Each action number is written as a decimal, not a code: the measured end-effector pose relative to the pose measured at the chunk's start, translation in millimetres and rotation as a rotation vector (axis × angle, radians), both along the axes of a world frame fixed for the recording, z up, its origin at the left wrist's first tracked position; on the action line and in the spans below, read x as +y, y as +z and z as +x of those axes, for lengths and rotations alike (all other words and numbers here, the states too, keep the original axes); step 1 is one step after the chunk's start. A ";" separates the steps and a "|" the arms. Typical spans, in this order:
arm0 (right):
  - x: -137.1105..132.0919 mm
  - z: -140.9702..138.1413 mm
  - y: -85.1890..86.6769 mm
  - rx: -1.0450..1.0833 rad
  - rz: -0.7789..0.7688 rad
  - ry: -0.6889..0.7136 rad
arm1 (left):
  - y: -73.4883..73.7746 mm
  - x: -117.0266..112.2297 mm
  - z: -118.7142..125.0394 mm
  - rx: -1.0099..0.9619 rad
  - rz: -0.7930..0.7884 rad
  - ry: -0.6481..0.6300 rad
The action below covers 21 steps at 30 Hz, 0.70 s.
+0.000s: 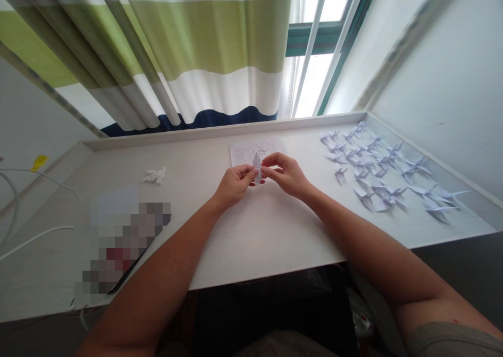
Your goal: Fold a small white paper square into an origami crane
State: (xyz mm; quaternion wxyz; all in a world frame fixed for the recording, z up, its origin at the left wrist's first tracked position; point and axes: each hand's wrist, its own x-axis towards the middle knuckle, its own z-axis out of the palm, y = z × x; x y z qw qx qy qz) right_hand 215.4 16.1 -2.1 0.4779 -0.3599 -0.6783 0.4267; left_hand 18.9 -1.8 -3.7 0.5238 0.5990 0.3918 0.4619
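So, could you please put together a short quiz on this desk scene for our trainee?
1. True or false: both hands hold the folded paper piece above the desk.
2. Where do the finished paper cranes lie? A) to the left of the hands B) to the right of the hands C) on the floor
3. What lies flat on the desk just behind the hands?

Key
1. True: the left hand and the right hand pinch it between their fingertips.
2. B
3. A printed sheet of paper.
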 end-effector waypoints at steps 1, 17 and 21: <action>0.6 -1.2 -0.9 0.013 -0.068 0.036 | -0.4 -0.2 0.3 0.011 0.012 0.008; 0.0 -0.8 3.2 0.104 -0.145 0.110 | 1.4 0.6 -3.3 0.040 0.050 -0.055; -0.9 0.8 7.3 0.077 -0.154 0.130 | -0.2 0.8 -3.6 0.044 0.045 -0.054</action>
